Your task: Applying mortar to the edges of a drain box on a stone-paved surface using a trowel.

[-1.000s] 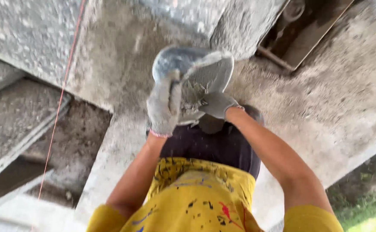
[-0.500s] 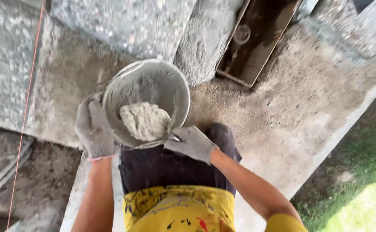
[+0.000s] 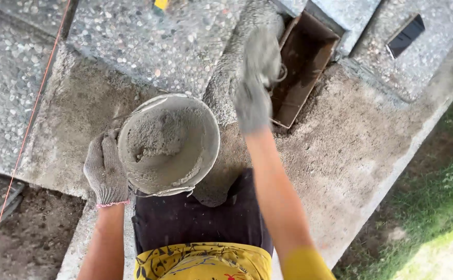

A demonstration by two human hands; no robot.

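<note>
round grey bucket of wet mortar (image 3: 169,145) at the left hand (image 3: 105,168)
gloved left hand grasps its rim; gloved right hand (image 3: 255,83), blurred, grip unclear, reaches above it.

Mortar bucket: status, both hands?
Left hand gloved, gripping mortar bucket at its rim, bucket tilted, wet mortar inside. Right hand gloved, blurred, stretched over the mortar ridge beside the rectangular wall recess. Nothing between the hands.

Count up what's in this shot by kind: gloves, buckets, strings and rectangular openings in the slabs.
Grey knitted work gloves: 2
Round grey bucket of wet mortar: 1
Thin red guide string: 1
Rectangular openings in the stone slabs: 2
Total: 6
</note>
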